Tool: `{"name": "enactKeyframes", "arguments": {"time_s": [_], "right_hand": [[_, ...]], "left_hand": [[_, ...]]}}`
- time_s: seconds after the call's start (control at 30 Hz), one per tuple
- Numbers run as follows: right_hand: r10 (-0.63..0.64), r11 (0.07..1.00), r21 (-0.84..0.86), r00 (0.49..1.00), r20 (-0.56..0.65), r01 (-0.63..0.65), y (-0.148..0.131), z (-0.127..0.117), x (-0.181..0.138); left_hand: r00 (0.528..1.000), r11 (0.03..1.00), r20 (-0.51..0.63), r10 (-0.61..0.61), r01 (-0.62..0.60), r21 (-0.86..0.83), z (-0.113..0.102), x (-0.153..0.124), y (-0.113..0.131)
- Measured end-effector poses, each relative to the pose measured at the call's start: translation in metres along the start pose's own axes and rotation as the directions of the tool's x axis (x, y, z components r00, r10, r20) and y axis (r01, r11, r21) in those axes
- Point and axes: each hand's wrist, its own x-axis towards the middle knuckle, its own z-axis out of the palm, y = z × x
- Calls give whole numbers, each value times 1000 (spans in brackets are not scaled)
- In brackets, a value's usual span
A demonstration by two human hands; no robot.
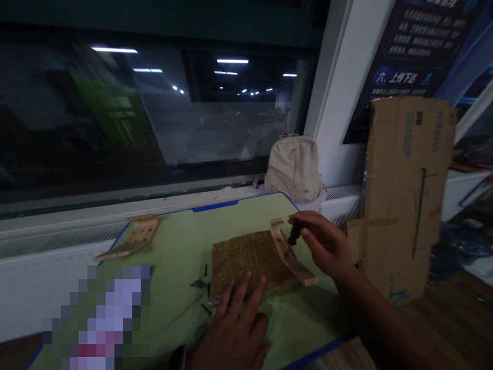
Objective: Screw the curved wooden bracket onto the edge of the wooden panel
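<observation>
My right hand (327,241) grips a short, dark-handled screwdriver (296,231) between thumb and fingers. Its lower end points down at a curved wooden strip (298,268) with dark holes; whether the tip sits in a hole I cannot tell. The strip lies along the right edge of a brown, worn board (265,257) with several slots and holes. With fingers spread flat, my left hand (234,329) rests on the board's near edge. Several dark screws (198,283) are scattered just left of the board.
A second curved wooden piece with holes (142,234) lies at the far left of the green tabletop (177,231). A blurred-out item (111,318) is at the near left. Beyond the table are a window, a beige backpack (295,167) and a tall cardboard sheet (408,195).
</observation>
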Motion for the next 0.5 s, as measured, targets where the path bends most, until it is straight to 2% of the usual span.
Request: {"name": "enactKeyframes", "arguments": {"time_s": [0.1,0.17,0.27,0.37,0.43,0.5], "right_hand": [[121,987,111,991,-50,-114,5,1,-2],[128,988,95,986,-104,-118,7,-1,-2],[26,999,-39,992,-122,-31,4,-4,1],[-91,993,-73,995,-38,88,-2,-4,4],[-50,999,-9,999,-11,50,-4,-3,5],[76,993,94,997,-12,-75,-1,-2,5]], "left_hand": [[1000,1000,-18,4,-3,12,3,0,0],[1000,999,-15,-5,5,31,3,0,0],[1000,999,-6,-12,12,39,3,0,2],[1000,1000,-12,-14,14,3,1,1,2],[1000,999,-9,-26,26,-19,0,1,2],[1000,999,-5,-29,29,-32,0,1,2]]}}
